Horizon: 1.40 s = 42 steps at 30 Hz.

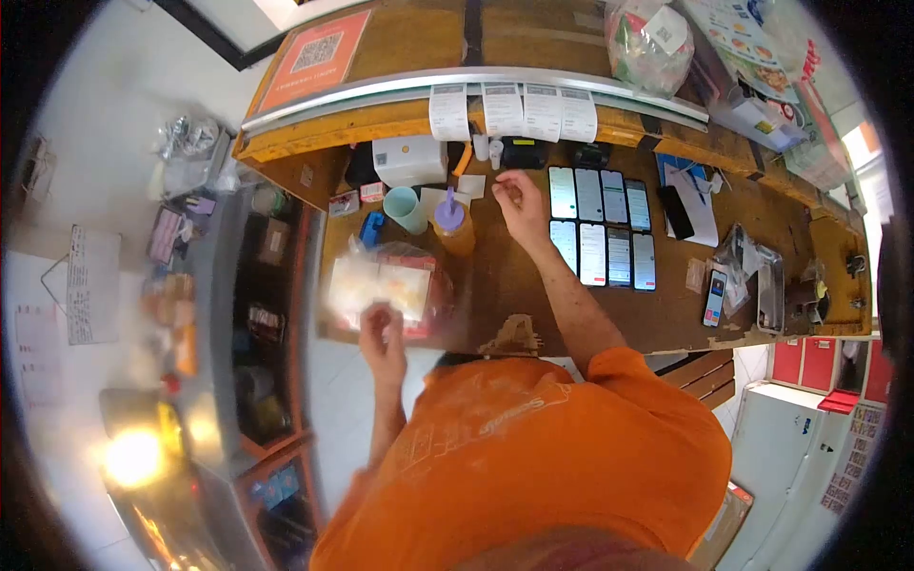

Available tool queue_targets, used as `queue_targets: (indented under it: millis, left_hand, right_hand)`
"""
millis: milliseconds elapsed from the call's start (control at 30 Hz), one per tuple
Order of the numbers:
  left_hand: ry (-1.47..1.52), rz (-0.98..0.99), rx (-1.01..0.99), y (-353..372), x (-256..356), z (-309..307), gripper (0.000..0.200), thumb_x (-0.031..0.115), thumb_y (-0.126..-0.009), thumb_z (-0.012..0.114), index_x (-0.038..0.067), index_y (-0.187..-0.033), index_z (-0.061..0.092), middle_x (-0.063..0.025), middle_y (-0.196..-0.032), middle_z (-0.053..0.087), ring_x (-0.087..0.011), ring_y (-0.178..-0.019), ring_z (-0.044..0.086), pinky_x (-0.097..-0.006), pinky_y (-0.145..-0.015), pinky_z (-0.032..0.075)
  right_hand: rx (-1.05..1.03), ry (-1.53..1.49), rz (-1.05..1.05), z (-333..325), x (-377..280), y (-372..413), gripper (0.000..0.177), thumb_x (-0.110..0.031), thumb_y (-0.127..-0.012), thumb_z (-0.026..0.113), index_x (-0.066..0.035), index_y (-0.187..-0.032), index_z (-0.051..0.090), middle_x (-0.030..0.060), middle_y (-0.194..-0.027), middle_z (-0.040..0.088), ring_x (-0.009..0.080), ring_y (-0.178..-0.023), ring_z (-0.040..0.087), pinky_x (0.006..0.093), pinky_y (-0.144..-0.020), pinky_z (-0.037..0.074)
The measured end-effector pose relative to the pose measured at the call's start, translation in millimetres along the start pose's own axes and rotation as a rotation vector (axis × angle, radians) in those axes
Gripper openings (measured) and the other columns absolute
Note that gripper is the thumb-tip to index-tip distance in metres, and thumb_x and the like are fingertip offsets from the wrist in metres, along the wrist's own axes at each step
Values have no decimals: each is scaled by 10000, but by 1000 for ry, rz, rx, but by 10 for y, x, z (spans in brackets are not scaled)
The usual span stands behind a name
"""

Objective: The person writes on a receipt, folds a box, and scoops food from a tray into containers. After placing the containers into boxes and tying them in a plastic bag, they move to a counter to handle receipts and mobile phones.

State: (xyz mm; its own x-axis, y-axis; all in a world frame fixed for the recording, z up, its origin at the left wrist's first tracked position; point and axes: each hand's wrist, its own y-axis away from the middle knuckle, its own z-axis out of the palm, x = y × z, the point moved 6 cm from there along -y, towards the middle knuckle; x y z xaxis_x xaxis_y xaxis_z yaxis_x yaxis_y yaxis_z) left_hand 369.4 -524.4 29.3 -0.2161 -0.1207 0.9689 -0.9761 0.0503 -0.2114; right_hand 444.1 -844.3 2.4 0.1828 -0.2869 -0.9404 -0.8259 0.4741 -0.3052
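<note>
My left hand (383,333) is at the front edge of the wooden desk, over the lower side of a clear plastic bag (438,303) with white and red packets (405,285) in it. Its fingers are curled and blurred; whether they pinch the bag cannot be made out. My right hand (519,200) hovers above the desk with bent fingers, between a cup with a purple lid (454,224) and two rows of lit phones (590,195). Whether anything small is between its fingertips is unclear. A pale green cup (405,209) stands left of the lidded cup.
A white printer (409,160) stands at the back of the desk. Printed receipts (503,109) hang from the shelf edge. Farther right lie a black phone (676,211) on paper, another phone (714,297) and a metal tray (769,297). Dark shelving (262,324) stands at left.
</note>
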Motion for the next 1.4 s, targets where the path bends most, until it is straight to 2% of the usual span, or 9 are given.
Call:
queue_targets:
  millis: [333,533,633,867,933,1067,1267,1333,1400]
  left_hand:
    - [-108,13,-82,2,-103,-20,110,64,-881,564,0,-970,549,-18,-856,537,-83,-792,484,-231,-710,395]
    - [-526,305,-267,-47,63,10,150,166,-816,618,42,-899,627,-126,-904,633,-301,-855,593,-385,-730,458]
    - [-644,128,-290,-34,-145,-78,172,188,-808,621,48,-908,632,-123,-923,635,-308,-901,583,-404,-776,456]
    - [-614,-80,233,-102,-623,-870,188,137,-821,575,13,-959,607,-161,-903,642,-334,-855,611,-381,-761,478]
    - [-575,-184,305,-107,-836,-1186,191,132,-833,560,4,-968,602,-162,-912,646,-312,-863,618,-367,-760,480]
    - [-497,-285,391,-110,-1128,-1600,207,133,-866,532,-12,-1000,593,-153,-917,653,-240,-870,627,-338,-759,482]
    - [-332,-313,269,-314,-1418,-1696,223,125,-880,519,-16,-1037,590,-134,-959,647,-226,-895,617,-320,-786,471]
    - [-283,-284,203,-465,-1409,-1663,217,128,-885,517,-13,-1033,590,-139,-975,642,-229,-902,617,-320,-781,471]
    - [-228,-257,127,-631,-1423,-1613,212,130,-890,515,-11,-1029,591,-143,-992,636,-233,-910,617,-320,-777,470]
  right_hand:
    - [-148,-72,213,-207,421,-130,279,-279,-866,592,-85,-1065,603,18,-914,638,111,-824,580,251,-681,440]
    - [-360,21,555,-315,571,195,325,-348,-845,621,-106,-1061,620,28,-965,645,113,-838,587,288,-710,445]
    - [-408,99,628,-332,943,412,352,-398,-846,601,-94,-1021,624,22,-906,648,109,-784,591,272,-672,428]
    - [-1013,209,723,365,617,996,317,-348,-882,588,-37,-909,645,15,-757,627,98,-740,586,224,-658,437]
    - [-1170,52,421,809,206,1016,299,-286,-905,557,-18,-1014,635,39,-853,642,109,-781,600,230,-738,461]
    - [-944,-138,151,1533,18,801,276,-214,-915,536,-21,-1095,615,68,-927,655,141,-859,609,272,-798,462]
    - [-759,-250,520,2313,154,597,298,-175,-873,548,-19,-1123,589,118,-1021,638,180,-911,625,314,-785,493]
    - [-1009,350,49,2512,55,688,327,-218,-826,596,-32,-1094,594,152,-1030,624,215,-902,628,349,-761,503]
    - [-1028,314,444,2450,215,841,360,-259,-780,649,-39,-1061,599,172,-1041,616,254,-913,625,375,-791,491]
